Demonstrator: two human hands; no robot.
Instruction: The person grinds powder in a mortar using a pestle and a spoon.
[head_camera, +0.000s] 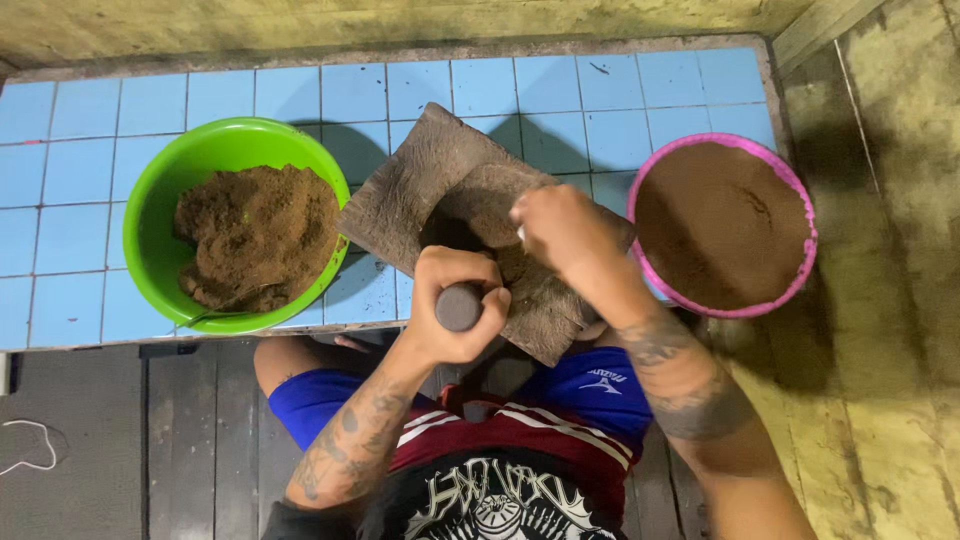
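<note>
Head view: green bowl (150, 215) of coarse brown clumps sat left on the tiled counter (70, 200). Left hand (455, 310) was clamped on the stone roller (459, 306), right hand (565, 228) pressed on the grinding slab (410, 185) at centre; keep even pressure. Pink bowl (725, 310) of fine powder right.

My left hand (455, 320) and right hand (562, 228) grip the stone roller (459, 306) on the grinding slab (420, 185), brown-powder bowls flanking my grip.
</note>
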